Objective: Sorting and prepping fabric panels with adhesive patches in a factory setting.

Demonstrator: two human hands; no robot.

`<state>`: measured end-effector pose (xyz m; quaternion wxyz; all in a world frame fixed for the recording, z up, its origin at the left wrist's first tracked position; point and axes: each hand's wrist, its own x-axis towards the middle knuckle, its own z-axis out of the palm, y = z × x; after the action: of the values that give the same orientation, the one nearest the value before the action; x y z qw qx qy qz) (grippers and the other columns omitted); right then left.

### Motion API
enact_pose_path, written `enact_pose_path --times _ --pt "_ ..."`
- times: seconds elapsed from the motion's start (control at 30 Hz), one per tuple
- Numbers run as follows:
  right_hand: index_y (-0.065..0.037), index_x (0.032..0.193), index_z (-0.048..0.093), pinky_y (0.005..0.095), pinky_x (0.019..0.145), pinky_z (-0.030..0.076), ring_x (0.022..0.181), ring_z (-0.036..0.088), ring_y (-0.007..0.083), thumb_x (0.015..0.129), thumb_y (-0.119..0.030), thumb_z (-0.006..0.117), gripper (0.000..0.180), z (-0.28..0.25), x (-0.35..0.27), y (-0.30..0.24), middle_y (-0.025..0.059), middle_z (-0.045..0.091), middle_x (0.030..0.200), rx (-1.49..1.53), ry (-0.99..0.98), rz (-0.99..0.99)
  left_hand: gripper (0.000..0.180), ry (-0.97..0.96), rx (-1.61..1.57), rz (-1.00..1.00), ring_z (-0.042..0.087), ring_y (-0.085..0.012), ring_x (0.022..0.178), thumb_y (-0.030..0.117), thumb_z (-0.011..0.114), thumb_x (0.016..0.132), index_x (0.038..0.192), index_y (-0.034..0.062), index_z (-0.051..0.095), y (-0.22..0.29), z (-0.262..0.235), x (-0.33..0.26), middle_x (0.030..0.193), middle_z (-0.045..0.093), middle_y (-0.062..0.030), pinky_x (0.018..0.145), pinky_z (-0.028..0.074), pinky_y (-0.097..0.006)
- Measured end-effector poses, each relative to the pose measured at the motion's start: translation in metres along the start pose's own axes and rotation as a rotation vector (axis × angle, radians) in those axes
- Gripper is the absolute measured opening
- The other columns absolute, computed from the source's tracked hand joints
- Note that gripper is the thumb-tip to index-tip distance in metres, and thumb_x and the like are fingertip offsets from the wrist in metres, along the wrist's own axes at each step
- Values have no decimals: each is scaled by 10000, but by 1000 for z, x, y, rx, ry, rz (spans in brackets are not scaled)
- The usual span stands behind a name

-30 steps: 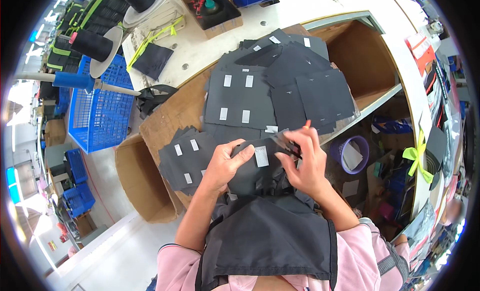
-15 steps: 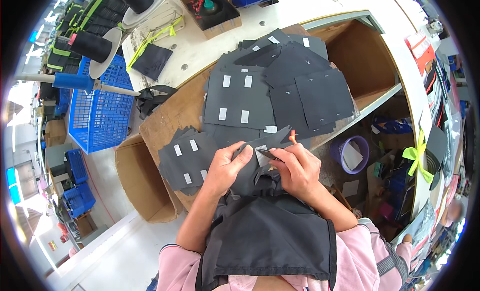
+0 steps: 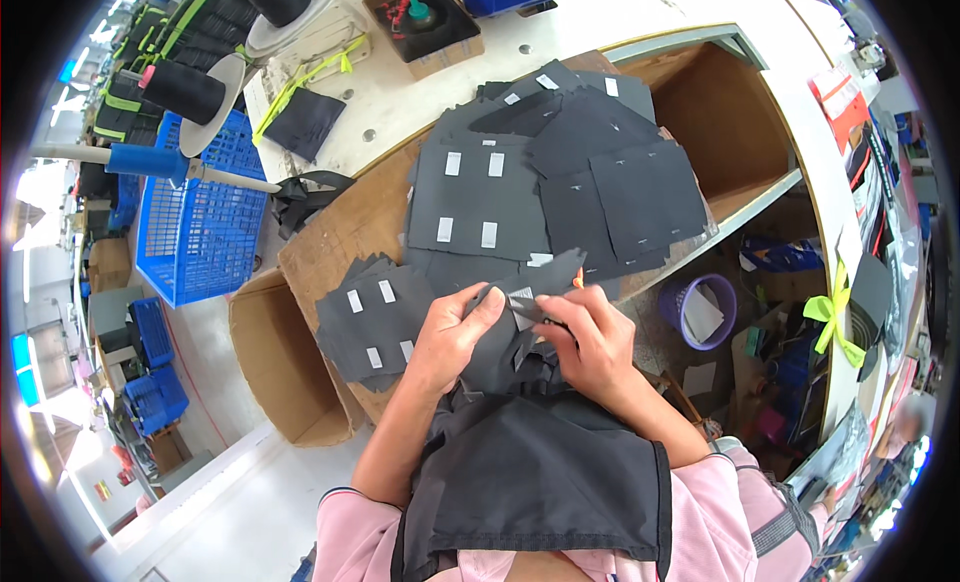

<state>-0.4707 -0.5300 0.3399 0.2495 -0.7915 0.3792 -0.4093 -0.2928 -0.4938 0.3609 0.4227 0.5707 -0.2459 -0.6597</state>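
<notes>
We pinch a limp black fabric panel with a small white patch (image 3: 520,307) between our left hand (image 3: 452,334) and right hand (image 3: 592,344), above the brown wooden bench (image 3: 350,227); it looks light and floppy, best gripped at its edges

Left hand (image 3: 452,334) and right hand (image 3: 590,342) pinch a black fabric piece (image 3: 525,287) together. Black fabric stacks (image 3: 560,182) on the wooden board (image 3: 345,227). Blue basket (image 3: 205,232) at left.

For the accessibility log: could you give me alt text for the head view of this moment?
Seen from above, a person's left hand and right hand pinch a black fabric piece with a small white label over a wooden table spread with similar black pieces. A blue basket stands to the left.
</notes>
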Motion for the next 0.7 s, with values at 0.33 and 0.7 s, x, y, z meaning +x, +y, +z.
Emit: enact_pose_path --times 0.33,0.7 --pt "-27 1187 501 224 459 314 476 369 76 932 -391 500 444 19 -36 22 -1 500 731 1276 -215 1363 330 226 -582 268 606 -160 904 302 507 948 1124 26 544 -5 -18 20 1026 620 -51 778 502 -317" --pt "43 939 617 240 622 433 683 517 56 816 -69 656 170 -4 14 37 20 585 716 554 -410 712 751 334 1039 779 300 -307 1305 443 582 860 1409 37 268 14 -25 20 1385 373 -130 1091 87 -465"
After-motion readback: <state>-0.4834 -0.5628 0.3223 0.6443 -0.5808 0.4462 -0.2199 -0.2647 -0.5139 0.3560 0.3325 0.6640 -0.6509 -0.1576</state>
